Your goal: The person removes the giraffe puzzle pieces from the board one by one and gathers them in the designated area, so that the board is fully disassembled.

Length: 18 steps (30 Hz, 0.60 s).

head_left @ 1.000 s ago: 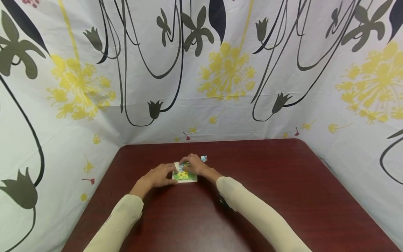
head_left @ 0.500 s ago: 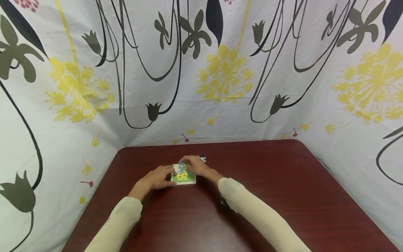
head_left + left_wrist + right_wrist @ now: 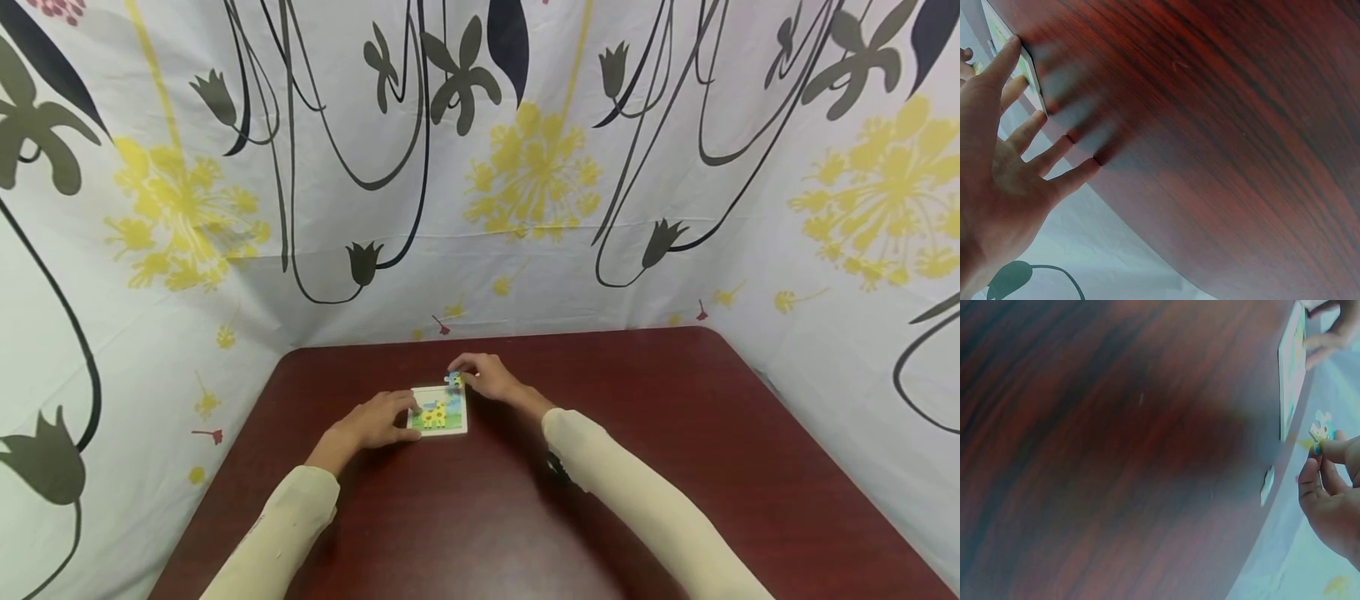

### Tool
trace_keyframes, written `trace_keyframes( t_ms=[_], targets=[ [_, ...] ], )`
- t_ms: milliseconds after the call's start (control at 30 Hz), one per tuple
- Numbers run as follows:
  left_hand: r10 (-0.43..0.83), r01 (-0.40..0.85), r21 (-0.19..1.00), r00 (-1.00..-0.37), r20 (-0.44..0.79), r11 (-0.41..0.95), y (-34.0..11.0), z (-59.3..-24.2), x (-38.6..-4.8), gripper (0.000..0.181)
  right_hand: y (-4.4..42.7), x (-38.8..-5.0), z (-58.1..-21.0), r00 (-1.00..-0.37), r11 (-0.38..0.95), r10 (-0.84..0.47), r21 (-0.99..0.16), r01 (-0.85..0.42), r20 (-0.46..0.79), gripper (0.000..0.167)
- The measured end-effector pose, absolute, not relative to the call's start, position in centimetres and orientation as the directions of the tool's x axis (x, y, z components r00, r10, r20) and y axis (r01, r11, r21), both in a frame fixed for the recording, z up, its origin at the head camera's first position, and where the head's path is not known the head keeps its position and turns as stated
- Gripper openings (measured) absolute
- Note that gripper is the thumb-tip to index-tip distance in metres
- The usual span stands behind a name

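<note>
A small puzzle board (image 3: 449,421) with a white frame and a yellow giraffe picture lies on the table. At its left edge rests my left hand (image 3: 372,422), fingers spread; in the left wrist view the thumb and fingertips of that hand (image 3: 1010,144) touch the frame and table. My right hand (image 3: 491,379) pinches a blue and yellow puzzle piece (image 3: 453,380) just above the board's top right corner. The right wrist view has this piece (image 3: 1321,429) between thumb and fingers of the right hand (image 3: 1335,494), raised off the table.
Another loose piece (image 3: 1267,486) lies on the table beside the board, hidden in the head view. The dark red table (image 3: 465,517) ends at a white cloth (image 3: 495,300) with printed flowers and stems.
My right hand has lifted the blue and yellow piece off the board and moved up and right with it. My left hand stays at the board's left edge.
</note>
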<state>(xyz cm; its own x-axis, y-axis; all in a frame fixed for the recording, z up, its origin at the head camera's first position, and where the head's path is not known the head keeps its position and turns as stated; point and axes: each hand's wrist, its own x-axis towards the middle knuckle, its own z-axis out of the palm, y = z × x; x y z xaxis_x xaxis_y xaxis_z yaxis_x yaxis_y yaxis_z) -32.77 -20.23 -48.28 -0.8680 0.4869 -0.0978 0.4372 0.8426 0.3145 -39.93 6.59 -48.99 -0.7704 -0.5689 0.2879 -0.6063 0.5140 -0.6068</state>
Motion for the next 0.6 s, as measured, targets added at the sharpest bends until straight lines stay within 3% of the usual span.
trace_keyframes(
  t_ms=[200, 600],
  targets=[
    [0.486, 0.436, 0.324, -0.869, -0.091, 0.84, -20.3, -48.2, -32.7, 0.041, 9.3, -40.5, -48.6, -0.767, 0.517, -0.561, -0.591, -0.619, 0.312, 0.024],
    [0.484, 0.435, 0.317, -0.871, -0.091, 0.843, -20.3, -48.3, -32.7, 0.041, 13.5, -41.5, -48.6, -0.821, 0.607, -0.498, -0.563, -0.561, 0.28, 0.02]
  ],
)
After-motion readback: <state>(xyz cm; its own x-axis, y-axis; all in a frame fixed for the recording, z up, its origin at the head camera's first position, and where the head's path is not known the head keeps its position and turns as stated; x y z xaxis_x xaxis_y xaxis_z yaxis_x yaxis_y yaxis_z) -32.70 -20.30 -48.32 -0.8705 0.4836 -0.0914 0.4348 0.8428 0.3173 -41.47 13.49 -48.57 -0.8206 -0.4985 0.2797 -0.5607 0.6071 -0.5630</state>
